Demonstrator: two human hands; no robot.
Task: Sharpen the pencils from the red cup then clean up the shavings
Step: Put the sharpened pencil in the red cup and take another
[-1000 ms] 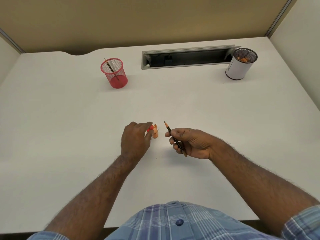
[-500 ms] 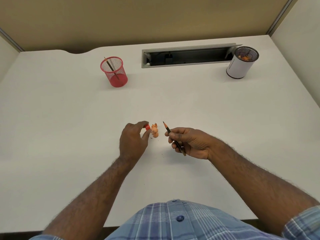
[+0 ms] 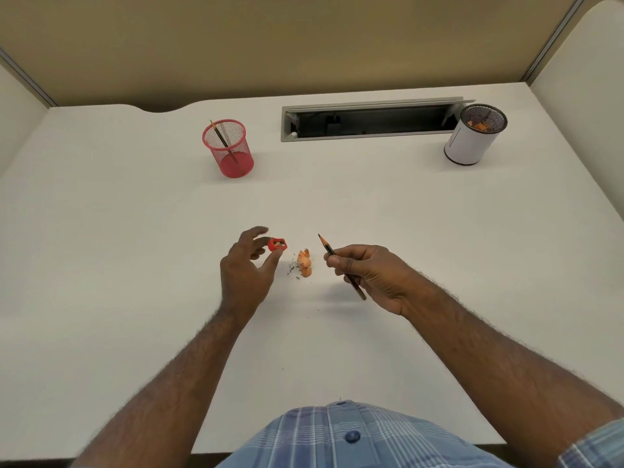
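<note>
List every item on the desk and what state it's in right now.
red cup: upright, one pencil inside
white cup: upright, shavings inside
desk slot: open
sharpener: at left hand's fingertips
pencil: sharpened, gripped by right hand
shavings: piled on desk

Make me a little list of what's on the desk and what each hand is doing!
left hand: fingers opened beside the red sharpener, thumb tip touching it; grip cannot be told
right hand: holding a sharpened pencil, tip pointing away
shavings: small orange pile with dark specks, on the desk between the hands
red cup: mesh, far left, one pencil leaning inside
white cup: far right, orange bits inside
desk slot: open, at the back
</note>
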